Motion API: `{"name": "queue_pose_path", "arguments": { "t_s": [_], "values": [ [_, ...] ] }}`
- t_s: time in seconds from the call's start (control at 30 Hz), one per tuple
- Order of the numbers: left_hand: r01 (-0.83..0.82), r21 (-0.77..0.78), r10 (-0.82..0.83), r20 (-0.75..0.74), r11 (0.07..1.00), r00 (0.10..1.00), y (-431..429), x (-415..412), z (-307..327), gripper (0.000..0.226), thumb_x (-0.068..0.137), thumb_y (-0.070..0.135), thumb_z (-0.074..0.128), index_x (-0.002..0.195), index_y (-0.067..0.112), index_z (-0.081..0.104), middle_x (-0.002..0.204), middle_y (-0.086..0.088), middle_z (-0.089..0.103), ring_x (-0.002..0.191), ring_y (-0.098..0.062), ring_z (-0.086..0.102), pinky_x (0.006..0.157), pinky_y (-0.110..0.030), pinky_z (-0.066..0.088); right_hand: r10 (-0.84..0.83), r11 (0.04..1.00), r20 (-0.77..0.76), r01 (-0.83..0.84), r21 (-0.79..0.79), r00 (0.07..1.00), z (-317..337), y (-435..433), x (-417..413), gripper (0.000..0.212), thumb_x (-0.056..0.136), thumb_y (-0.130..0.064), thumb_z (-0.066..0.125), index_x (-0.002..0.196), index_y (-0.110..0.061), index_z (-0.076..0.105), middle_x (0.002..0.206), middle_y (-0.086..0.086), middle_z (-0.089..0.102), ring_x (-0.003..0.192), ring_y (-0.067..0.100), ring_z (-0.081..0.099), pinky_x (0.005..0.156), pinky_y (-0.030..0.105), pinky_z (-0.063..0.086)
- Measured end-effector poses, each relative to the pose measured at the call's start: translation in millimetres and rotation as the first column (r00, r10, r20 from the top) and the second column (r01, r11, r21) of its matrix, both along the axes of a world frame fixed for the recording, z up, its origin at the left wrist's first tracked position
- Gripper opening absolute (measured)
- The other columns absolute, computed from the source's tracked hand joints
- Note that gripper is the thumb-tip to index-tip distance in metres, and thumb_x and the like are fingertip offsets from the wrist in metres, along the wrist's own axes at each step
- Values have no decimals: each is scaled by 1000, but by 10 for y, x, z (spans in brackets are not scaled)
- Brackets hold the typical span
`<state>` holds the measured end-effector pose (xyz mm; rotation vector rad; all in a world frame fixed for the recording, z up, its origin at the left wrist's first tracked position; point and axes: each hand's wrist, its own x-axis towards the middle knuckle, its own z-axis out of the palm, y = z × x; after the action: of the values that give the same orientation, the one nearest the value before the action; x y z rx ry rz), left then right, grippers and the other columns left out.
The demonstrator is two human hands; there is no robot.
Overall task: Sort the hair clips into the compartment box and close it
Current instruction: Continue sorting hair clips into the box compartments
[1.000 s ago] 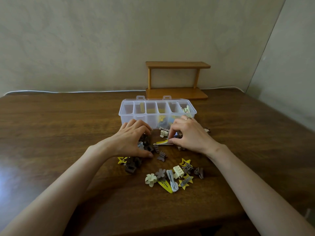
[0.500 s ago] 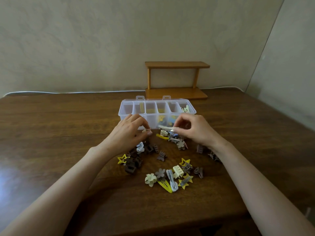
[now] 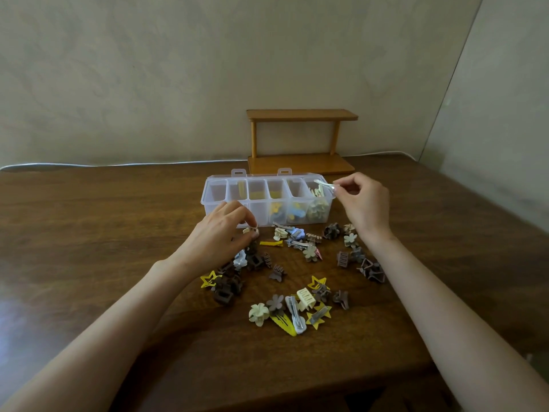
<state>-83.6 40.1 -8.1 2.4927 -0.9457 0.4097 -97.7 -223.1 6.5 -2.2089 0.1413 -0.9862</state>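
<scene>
A dark wooden table stands against a pale wall. A white cable runs along its far edge, and a small wooden shelf stands beyond both hands.

The left hand hovers low, palm down, its fingers curled. Fingertips and thumb pinch a small cream clip. The forearm reaches in from the lower left.

A clear box stands open just beyond the left hand; its right-hand compartments hold clips. Loose clips lie scattered on the table between the hands and nearer the person.

The right hand is raised at the box's right end. Its curled thumb and fingers pinch a pale clip over the rightmost compartment. The forearm comes in from the lower right.
</scene>
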Motion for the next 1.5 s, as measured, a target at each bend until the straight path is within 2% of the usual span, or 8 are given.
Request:
{"name": "queue_pose_path", "arguments": {
  "t_s": [0.2, 0.33, 0.4, 0.67, 0.8, 1.07, 1.3, 1.5],
  "values": [
    [14, 13, -14, 10, 1000, 1000, -5, 14, -20, 18, 89, 35, 56, 101, 23, 58, 107, 8, 52, 100, -8, 45, 70, -19, 39, -133, 978, -2, 131, -160, 991, 98, 69, 155, 11, 86, -23, 63, 85, -14, 70, 93, 0, 65, 91, 17, 55, 58, 19, 33],
    [20, 17, -21, 13, 1000, 1000, -3, 25, -22, 17, 89, 34, 56, 101, 23, 58, 108, 8, 52, 100, -8, 45, 67, -15, 35, -157, 944, -206, 86, -319, 966, 79, 64, 284, 23, 83, -39, 67, 95, -20, 72, 109, 2, 61, 107, 26, 48, 85, 35, 40],
    [21, 18, -21, 14, 1000, 1000, -4, 28, -22, 17, 89, 34, 56, 102, 23, 58, 109, 8, 52, 100, -8, 45, 69, -17, 37, -133, 953, -216, 65, -295, 967, 63, 69, 262, 24, 84, -40, 65, 97, -21, 71, 109, 3, 61, 109, 26, 48, 89, 38, 40],
    [73, 8, -73, -10, 997, 997, -32, -18, -17, 15, 88, 32, 58, 100, 23, 59, 110, 7, 53, 102, -11, 48, 76, -31, 50, -7, 954, -1, 6, -300, 1000, -35, 111, -63, 13, 87, -24, 62, 92, -17, 71, 96, 3, 63, 94, 23, 50, 79, 32, 37],
    [138, -13, -138, -25, 990, 990, -73, -66, -10, 11, 86, 31, 59, 96, 24, 61, 110, 8, 54, 105, -8, 49, 80, -29, 49, 62, 952, -9, -61, -300, 998, -73, 130, -156, 13, 87, -23, 62, 93, -15, 71, 94, 2, 63, 92, 21, 52, 80, 34, 41],
    [173, -16, -174, -42, 985, 984, -96, -79, -14, 11, 85, 27, 62, 95, 23, 62, 111, 7, 55, 106, -8, 49, 85, -29, 48, 177, 953, -58, -186, -238, 982, -127, 190, -297, 12, 86, -17, 62, 97, -17, 70, 96, -2, 61, 94, 14, 52, 80, 23, 39],
    [214, 5, -213, -62, 977, 975, -106, -62, -47, 15, 85, 31, 61, 91, 18, 64, 111, 8, 56, 105, -6, 50, 84, -34, 50, 251, 938, -103, -268, -218, 963, -172, 224, -339, 12, 87, -16, 63, 97, -17, 69, 97, -7, 60, 92, 12, 56, 82, 32, 51],
    [235, -82, -243, -108, 969, 964, -122, -115, 19, 8, 85, 26, 63, 88, 19, 63, 110, 10, 57, 105, -5, 51, 87, -37, 49, 299, 922, -97, -313, -227, 949, -101, 261, -459, 12, 87, -13, 63, 97, -16, 69, 95, -6, 62, 89, 9, 57, 80, 28, 52]
  ]
}}
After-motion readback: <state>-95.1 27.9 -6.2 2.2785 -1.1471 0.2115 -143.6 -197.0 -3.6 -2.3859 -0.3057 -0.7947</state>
